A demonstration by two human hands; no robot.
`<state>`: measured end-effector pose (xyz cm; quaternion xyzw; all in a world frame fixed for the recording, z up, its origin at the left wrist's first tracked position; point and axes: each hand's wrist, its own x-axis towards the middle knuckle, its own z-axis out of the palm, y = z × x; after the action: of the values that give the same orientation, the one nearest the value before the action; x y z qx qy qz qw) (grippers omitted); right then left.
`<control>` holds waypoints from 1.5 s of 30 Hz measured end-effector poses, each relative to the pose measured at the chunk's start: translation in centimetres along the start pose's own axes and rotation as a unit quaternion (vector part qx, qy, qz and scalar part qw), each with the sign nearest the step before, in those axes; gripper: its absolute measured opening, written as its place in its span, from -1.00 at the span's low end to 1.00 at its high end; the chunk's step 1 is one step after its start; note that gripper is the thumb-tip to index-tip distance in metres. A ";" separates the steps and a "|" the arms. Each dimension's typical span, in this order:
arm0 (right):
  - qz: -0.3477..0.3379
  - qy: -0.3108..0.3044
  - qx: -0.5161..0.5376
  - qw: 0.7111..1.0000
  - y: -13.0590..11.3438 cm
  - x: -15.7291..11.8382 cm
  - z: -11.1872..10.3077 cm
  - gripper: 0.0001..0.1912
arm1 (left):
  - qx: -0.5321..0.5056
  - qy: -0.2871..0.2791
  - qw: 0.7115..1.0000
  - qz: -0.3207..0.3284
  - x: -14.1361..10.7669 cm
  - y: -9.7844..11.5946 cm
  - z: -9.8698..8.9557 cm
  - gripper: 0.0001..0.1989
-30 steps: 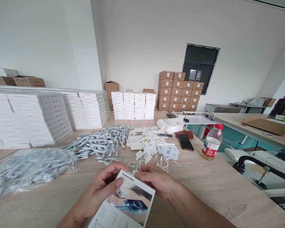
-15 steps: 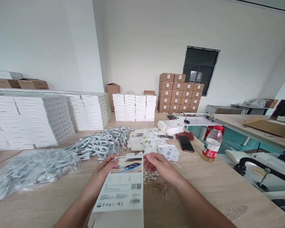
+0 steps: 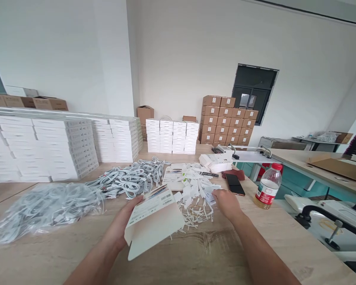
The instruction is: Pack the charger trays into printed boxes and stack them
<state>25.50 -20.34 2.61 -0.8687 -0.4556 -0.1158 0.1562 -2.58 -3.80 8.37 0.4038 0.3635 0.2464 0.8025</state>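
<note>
A white printed cardboard packaging box is tilted in my left hand. Its near end flap stands open and the fingers behind it are partly hidden. My right hand is closed at the right edge of the loose paper slips. A white paper card shows at its fingertips; what they grip is hidden. Small white strips lie scattered between the hands. Beyond the box lies another printed box, partly under the slips. Coiled white cables form a heap behind my left hand.
A clear plastic bag of cables lies at left, before stacked white boxes. A phone and a red-capped bottle are at right. More white boxes stand at the back, with brown cartons beyond.
My right hand has left the box's far end and moved right to the paper slips. My left hand has tipped and turned the box, bringing its open near end up into view.
</note>
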 end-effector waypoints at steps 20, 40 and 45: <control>-0.006 0.262 0.460 0.848 -3.8 -1.0 -2.0 -0.64 | -0.034 0.036 0.992 0.113 4.4 -2.2 -2.6 -0.88; -0.264 0.279 0.222 0.897 -8.6 -4.5 -1.7 -0.63 | -0.067 0.025 0.989 0.126 4.8 -2.8 -2.3 -0.87; -0.316 0.338 0.196 0.865 -8.8 -6.1 -1.5 -0.60 | -0.111 -0.024 0.986 0.119 4.1 -4.7 -2.0 -0.78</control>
<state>14.70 -20.80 3.32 -0.5378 -0.6379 -0.3541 0.4224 -1.19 -2.61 2.12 0.3581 0.2642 0.3692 0.8159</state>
